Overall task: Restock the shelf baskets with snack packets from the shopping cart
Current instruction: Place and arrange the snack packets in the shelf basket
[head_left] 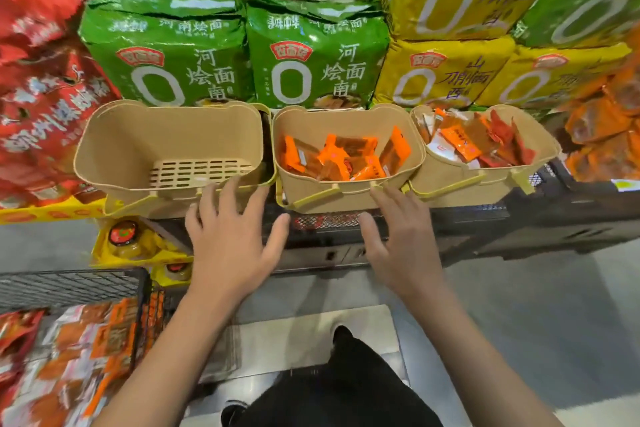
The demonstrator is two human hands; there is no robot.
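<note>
- Left hand (228, 236), at about 7 o'clock from the picture's centre: fingers spread wide and straight, holding nothing; the fingertips reach the near rim of the left basket (114, 146). Whether they press on it cannot be told.
- Right hand (401, 239), at about 5 o'clock: fingers likewise spread and empty, the fingertips at the near wall of the middle basket (346, 121).
- Left basket: nothing in it; its slotted floor shows bare. Judged the part of the task left to do.
- Middle basket: a shallow layer of orange snack packets (341, 158) on its floor, well below the rim. Judged partly filled.
- Right basket (460, 184), at 3 o'clock: orange and red packets piled near its rim. Judged the fullest of the three.
- Shopping cart (72, 282), at 8 o'clock: wire frame with many packets inside, the supply for further restocking.
- Shelf (554, 208): dark, carrying the three baskets side by side; large green and yellow noodle bags (315, 59) stand behind them at 12 o'clock.
- Overall judgement: roughly midway; neither hand carries a packet now.
</note>
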